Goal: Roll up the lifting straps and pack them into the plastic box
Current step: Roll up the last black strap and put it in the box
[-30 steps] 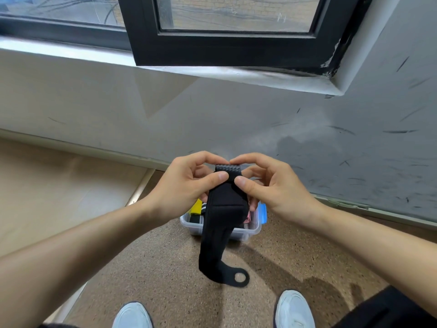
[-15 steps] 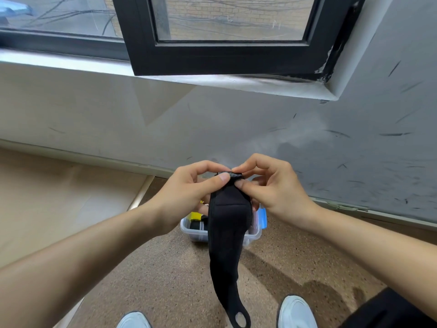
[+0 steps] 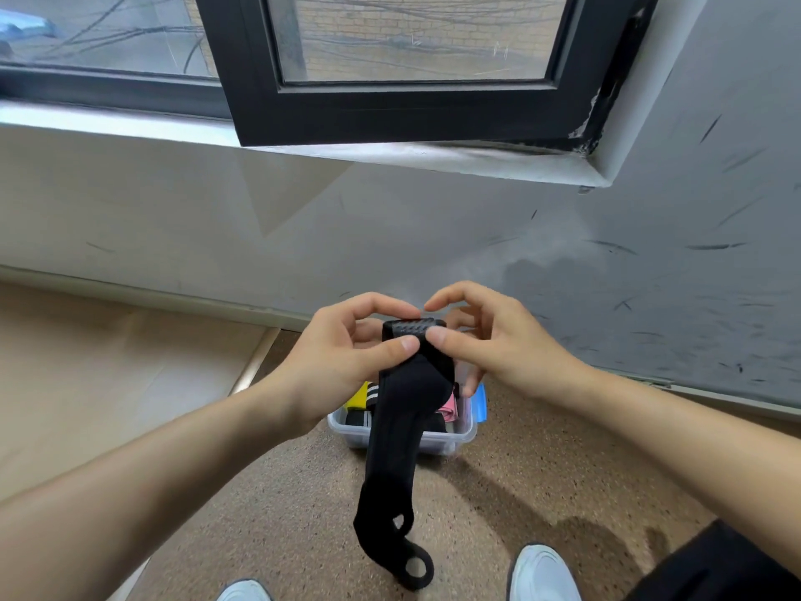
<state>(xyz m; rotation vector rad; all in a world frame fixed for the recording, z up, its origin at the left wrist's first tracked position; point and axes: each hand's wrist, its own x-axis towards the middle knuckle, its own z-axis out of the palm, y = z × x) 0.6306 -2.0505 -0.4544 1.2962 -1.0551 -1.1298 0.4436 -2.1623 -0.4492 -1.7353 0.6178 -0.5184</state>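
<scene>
Pinching black strap (image 3: 407, 396) top, left hand (image 3: 342, 362), right hand (image 3: 503, 344) fingers (image 3: 437, 338) curled, tail crossing plastic box (image 3: 459, 440), white shoe (image 3: 542, 574) below

Nothing legible shows anywhere in view: no word, number, brand mark or sign. The black lifting strap (image 3: 405, 409) bears only a woven texture, and any print on the plastic box (image 3: 437, 442) is too small to tell.

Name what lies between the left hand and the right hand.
In the head view, the textured top end of the black fabric lifting strap lies between the left hand and right hand; both thumbs pinch it.
</scene>
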